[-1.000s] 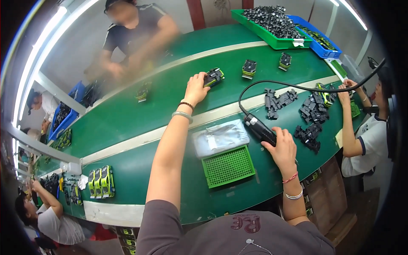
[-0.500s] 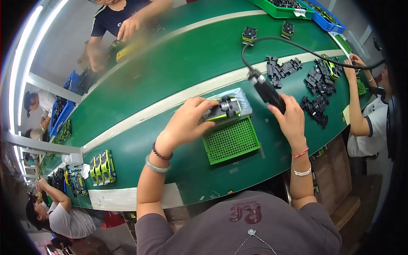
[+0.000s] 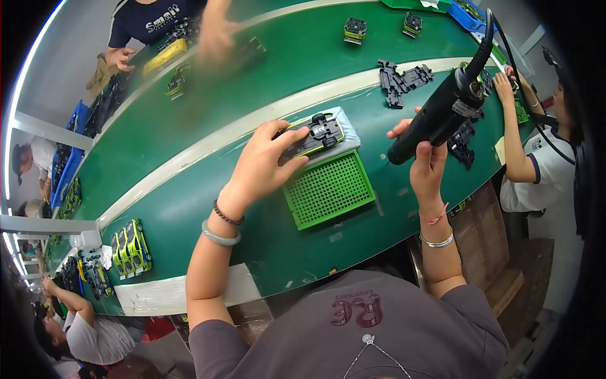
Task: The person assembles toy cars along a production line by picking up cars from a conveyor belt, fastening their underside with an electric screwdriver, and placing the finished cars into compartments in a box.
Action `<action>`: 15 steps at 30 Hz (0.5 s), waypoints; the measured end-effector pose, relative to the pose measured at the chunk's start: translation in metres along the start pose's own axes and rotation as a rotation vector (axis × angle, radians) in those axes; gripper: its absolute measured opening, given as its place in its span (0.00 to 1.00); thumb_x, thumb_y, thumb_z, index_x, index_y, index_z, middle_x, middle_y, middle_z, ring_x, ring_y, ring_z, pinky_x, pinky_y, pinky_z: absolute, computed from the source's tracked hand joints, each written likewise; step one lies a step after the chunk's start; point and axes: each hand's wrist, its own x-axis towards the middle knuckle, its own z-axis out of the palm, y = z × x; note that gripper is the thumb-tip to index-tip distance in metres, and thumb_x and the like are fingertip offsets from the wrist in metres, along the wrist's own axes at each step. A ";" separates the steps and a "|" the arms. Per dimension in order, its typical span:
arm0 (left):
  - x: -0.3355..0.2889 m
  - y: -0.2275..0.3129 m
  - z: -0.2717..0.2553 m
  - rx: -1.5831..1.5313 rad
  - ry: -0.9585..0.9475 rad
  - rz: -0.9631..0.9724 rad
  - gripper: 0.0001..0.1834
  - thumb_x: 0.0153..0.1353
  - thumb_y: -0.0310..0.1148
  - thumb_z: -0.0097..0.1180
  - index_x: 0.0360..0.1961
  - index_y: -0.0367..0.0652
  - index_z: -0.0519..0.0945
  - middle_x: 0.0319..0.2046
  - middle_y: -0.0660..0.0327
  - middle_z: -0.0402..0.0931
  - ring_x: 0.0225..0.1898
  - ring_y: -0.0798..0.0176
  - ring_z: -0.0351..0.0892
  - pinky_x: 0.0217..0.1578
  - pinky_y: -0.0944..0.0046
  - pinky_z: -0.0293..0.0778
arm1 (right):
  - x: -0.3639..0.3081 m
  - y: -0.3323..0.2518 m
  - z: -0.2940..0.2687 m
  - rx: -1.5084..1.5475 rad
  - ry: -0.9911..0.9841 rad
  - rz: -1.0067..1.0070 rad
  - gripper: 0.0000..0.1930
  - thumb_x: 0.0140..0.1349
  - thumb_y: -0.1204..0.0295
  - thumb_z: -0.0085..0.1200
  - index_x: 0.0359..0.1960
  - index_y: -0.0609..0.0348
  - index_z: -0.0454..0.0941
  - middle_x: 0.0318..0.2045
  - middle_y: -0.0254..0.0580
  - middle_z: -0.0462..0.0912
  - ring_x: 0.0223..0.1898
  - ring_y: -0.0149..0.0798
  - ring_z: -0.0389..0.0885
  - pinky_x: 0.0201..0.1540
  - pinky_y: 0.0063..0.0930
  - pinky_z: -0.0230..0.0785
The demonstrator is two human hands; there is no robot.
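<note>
An upside-down toy car (image 3: 323, 132), with a black chassis and yellow-green trim, lies on a pale blue pad (image 3: 350, 129). My left hand (image 3: 265, 155) grips its left end, fingers over the chassis and thumb along the near side. In my right hand (image 3: 429, 167) is a black electric screwdriver (image 3: 435, 117), held above the bench to the right of the car. Its tip end slants down to the left, and the corded end rises to the right. A green perforated basket (image 3: 331, 192) sits just in front of the pad.
Black chassis parts (image 3: 401, 82) lie beyond the screwdriver. Several yellow-green toy cars (image 3: 131, 249) stand in a row at the left. The screwdriver's cord (image 3: 514, 69) loops down at the right. Co-workers sit across the bench (image 3: 252, 82) and at both sides.
My right hand has turned and raised the screwdriver, so its corded end now points up right and its tip end down left. My left hand stays on the toy car.
</note>
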 end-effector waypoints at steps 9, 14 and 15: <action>-0.001 -0.002 0.000 -0.046 -0.050 -0.013 0.26 0.49 0.35 0.63 0.51 0.48 0.74 0.49 0.51 0.68 0.50 0.49 0.68 0.49 0.58 0.67 | -0.002 0.022 0.002 0.175 0.025 0.190 0.45 0.48 0.28 0.34 0.43 0.66 0.64 0.26 0.39 0.74 0.28 0.30 0.74 0.32 0.22 0.67; -0.002 -0.004 0.001 -0.039 -0.056 -0.020 0.26 0.49 0.36 0.63 0.52 0.48 0.73 0.49 0.50 0.68 0.50 0.49 0.69 0.49 0.58 0.68 | 0.005 -0.003 0.026 0.233 0.108 0.174 0.51 0.33 0.19 0.29 0.35 0.60 0.64 0.21 0.39 0.70 0.21 0.32 0.70 0.27 0.25 0.66; -0.002 -0.004 0.000 -0.039 -0.059 -0.023 0.26 0.49 0.36 0.63 0.52 0.48 0.73 0.49 0.50 0.68 0.50 0.49 0.69 0.49 0.58 0.68 | 0.009 -0.016 0.037 0.347 0.090 0.111 0.52 0.30 0.18 0.26 0.34 0.61 0.64 0.21 0.39 0.70 0.21 0.32 0.70 0.26 0.25 0.66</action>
